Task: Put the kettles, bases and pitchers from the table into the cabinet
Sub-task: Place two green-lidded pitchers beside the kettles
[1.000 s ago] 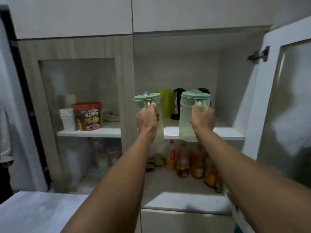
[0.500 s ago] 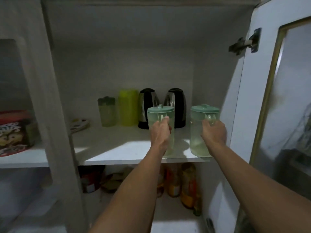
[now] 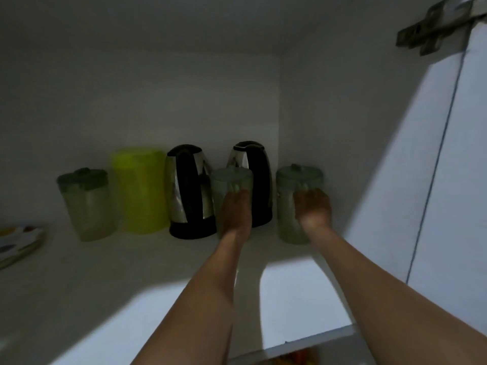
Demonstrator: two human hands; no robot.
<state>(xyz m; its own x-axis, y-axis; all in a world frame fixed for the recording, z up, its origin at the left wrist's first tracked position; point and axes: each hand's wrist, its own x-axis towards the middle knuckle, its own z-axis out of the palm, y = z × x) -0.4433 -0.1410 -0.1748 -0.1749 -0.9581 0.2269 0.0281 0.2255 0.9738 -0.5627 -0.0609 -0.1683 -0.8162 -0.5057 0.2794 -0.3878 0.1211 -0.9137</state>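
While on shelf (image 3: 131, 262), each pitcher's handle sits inside hand's grip: left pitcher (image 3: 229, 183), right pitcher (image 3: 295, 185).

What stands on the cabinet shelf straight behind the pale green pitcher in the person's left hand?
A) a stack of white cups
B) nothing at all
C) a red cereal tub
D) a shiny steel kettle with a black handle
D: the pale green lidded plastic pitcher gripped by the left hand partly covers the right-hand shiny steel kettle with a black handle near the back wall.
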